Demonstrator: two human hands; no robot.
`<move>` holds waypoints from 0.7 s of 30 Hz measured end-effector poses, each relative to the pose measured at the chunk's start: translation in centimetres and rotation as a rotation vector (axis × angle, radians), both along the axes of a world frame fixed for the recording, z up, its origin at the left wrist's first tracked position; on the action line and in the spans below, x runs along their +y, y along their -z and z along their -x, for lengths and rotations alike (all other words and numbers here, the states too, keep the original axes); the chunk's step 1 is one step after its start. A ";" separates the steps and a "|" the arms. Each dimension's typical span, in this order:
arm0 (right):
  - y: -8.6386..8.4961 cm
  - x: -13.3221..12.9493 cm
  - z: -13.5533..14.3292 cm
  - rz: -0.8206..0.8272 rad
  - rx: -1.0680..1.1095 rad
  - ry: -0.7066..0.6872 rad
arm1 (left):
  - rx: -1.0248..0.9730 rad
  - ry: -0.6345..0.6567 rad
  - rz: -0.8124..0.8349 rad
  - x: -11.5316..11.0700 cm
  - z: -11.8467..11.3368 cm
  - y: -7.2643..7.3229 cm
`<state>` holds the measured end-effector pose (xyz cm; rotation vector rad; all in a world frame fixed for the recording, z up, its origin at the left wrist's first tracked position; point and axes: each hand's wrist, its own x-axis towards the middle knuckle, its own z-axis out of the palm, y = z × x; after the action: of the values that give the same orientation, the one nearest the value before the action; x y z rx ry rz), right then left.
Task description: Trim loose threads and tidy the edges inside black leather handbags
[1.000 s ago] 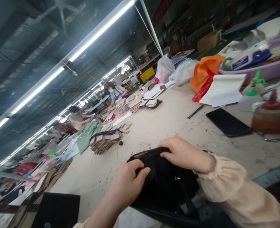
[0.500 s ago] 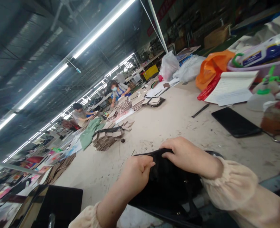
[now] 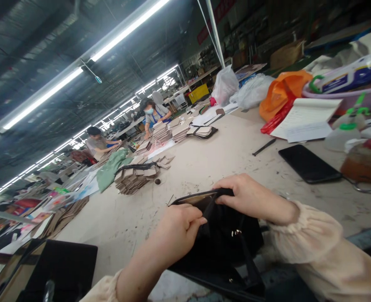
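Note:
A black handbag (image 3: 223, 251) with small metal fittings and a strap lies at the table's near edge, its mouth parted so a tan lining shows. My left hand (image 3: 182, 226) pinches the near rim of the opening, fingers closed. Higher and to the right, my right hand (image 3: 245, 195) grips the far rim between thumb and fingers. The bag's lower part drops out of sight below the frame.
Stacks of cut brown pieces (image 3: 135, 178) lie beyond the hands. To the right are a black phone (image 3: 309, 162), a dark pen-like tool (image 3: 264, 147), an open notepad (image 3: 305, 119) and a glue bottle (image 3: 344, 134). A black panel (image 3: 64, 268) stands at lower left. Two people work farther back.
The bag's mouth has widened, and its tan lining now shows between my hands. My right hand has risen slightly along the rim. The view has shifted a little.

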<state>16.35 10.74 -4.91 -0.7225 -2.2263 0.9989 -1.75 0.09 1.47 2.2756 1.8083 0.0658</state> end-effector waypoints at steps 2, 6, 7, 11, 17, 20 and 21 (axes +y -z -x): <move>0.0 0.1 -0.1 0.030 0.005 -0.016 | -0.044 0.076 -0.002 -0.3 -0.2 -0.1; 0.1 0.5 -0.3 0.055 0.004 -0.065 | -0.181 0.171 -0.019 -0.4 -0.4 -0.3; 0.1 0.5 -0.4 0.056 0.007 -0.079 | -0.209 0.188 -0.007 -0.4 -0.4 -0.5; 0.2 0.6 -0.5 0.039 0.016 -0.073 | -0.247 0.276 0.113 -0.2 -0.5 -1.0; 0.0 0.6 -0.5 0.064 0.028 -0.142 | -0.189 0.264 0.131 -0.3 -0.3 -1.3; -0.1 0.8 -0.5 0.124 0.066 -0.183 | -0.099 0.069 0.071 -0.5 0.1 -0.9; 0.0 0.8 -0.6 0.141 0.074 -0.202 | -0.063 -0.007 0.048 -0.5 0.2 -0.7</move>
<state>16.92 11.58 -4.87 -0.5181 -2.2135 1.2705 -1.96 -0.43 2.22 2.2093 1.7675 0.0935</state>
